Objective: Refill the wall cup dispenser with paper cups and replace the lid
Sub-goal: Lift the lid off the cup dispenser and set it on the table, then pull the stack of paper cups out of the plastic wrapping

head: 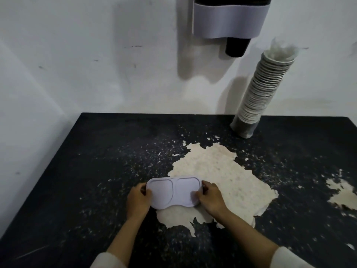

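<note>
I hold the lid (173,192) with both hands low over the near part of the table (96,171). My left hand (138,200) grips its left end, thumb on top and fingers tucked underneath, out of sight. My right hand (211,198) grips the right end the same way; again only the thumb and knuckles show. The lid is pale lilac, with two rounded recesses side by side. I cannot tell whether its underside touches the table or hangs just above it.

The table is black, its coating flaked off in a large pale patch (222,182) under and beyond the lid, with a smaller patch (342,196) near the right edge, cut off by the frame.

The cup dispenser (229,18) hangs on the white wall (77,55) at the top of the view. Only its lower part is visible: a pale band across a dark body; the top opening is cut off, so its fill level cannot be judged. One dark cup (236,47) sticks out from the bottom on the right side.

A tall stack of paper cups (264,89) stands at the far right of the table, leaning against the wall, well apart from my hands. Its plastic sleeve is bunched and blurred at the top, and the bottom cup is dim. My cream sleeves are cut off at the bottom edge.
</note>
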